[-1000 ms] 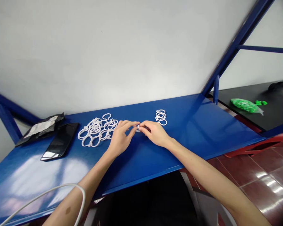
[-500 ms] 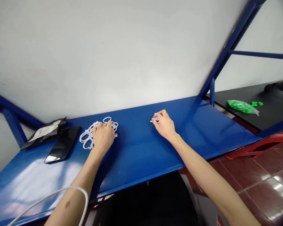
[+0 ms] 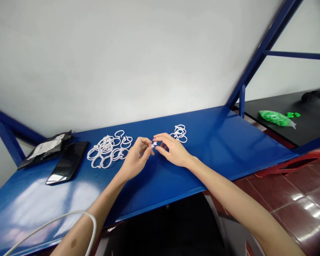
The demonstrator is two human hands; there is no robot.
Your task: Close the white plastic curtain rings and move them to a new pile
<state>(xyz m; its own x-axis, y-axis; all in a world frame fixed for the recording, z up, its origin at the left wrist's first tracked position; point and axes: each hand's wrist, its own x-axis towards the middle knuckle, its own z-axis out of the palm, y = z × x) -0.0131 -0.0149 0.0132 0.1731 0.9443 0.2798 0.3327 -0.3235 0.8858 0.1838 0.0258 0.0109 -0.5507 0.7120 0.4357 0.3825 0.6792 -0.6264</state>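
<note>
near the spread right hand (image 3: 176,152), left hand (image 3: 135,155) pinches a small blurred white piece (image 3: 154,144)

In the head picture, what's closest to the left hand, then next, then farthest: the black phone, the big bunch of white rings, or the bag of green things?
1. Big bunch of white rings: just left of the left hand.
2. Black phone: farther left.
3. Bag of green things: far right.

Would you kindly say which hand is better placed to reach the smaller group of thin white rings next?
Probably the right hand: it is nearer the smaller group of rings; the left hand seems to pinch a small white piece.
</note>
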